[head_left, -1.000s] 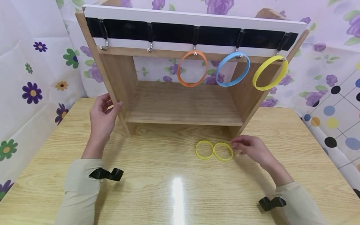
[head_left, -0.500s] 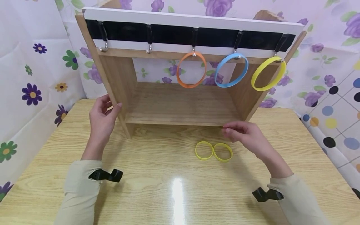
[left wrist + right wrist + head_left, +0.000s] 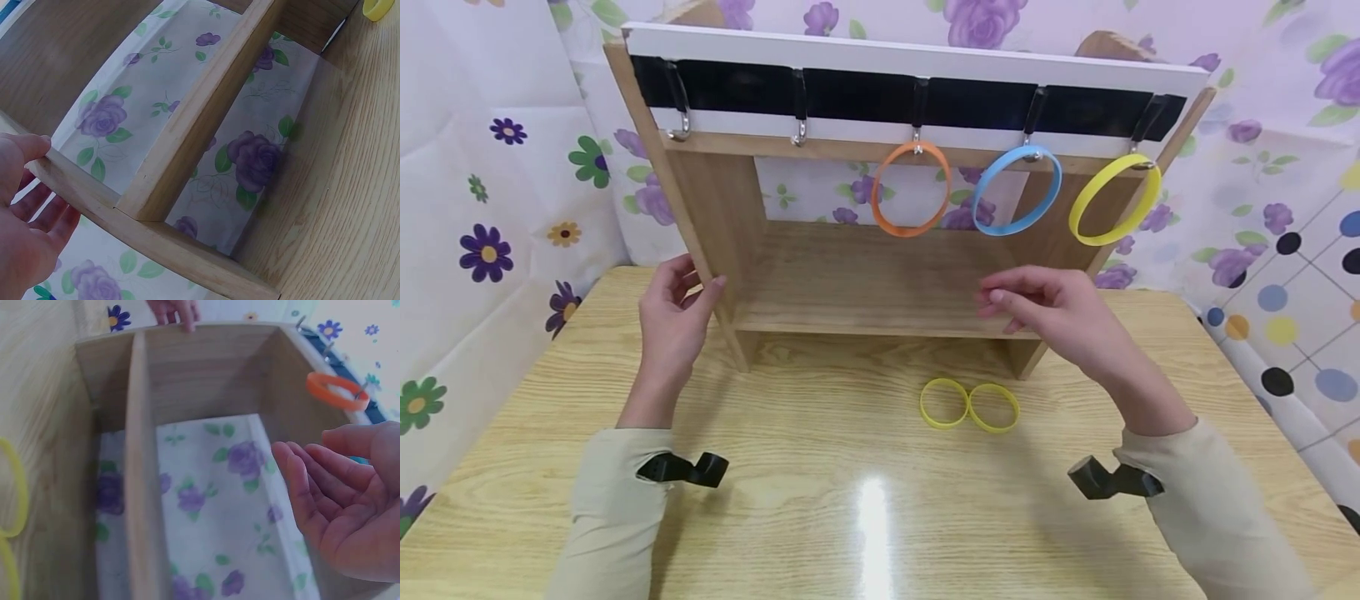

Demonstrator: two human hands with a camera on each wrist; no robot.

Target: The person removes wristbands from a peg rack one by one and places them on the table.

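My left hand (image 3: 676, 312) grips the left side panel (image 3: 664, 179) of a wooden hook rack, thumb in front and fingers behind the edge; the left wrist view shows this hold close up. My right hand (image 3: 1067, 321) is raised before the rack's shelf (image 3: 872, 279), fingers loosely bent, with nothing in them. Three rings hang from hooks above: an orange ring (image 3: 906, 232), a blue ring (image 3: 1003, 230) and a yellow ring (image 3: 1093, 240). Two thinner-looking yellow rings lie side by side on the table, the left one (image 3: 943, 426) touching the right one (image 3: 995, 430).
Two bare hooks, the far left hook (image 3: 680, 129) and the hook beside it (image 3: 800, 133), are on the rack's black and white top rail (image 3: 857, 96). Flowered cloth (image 3: 467, 192) covers the walls behind and to the left. The wooden table (image 3: 790, 483) extends in front.
My right hand has risen from beside the two yellow rings on the table to in front of the shelf. My left hand keeps its grip on the side panel.
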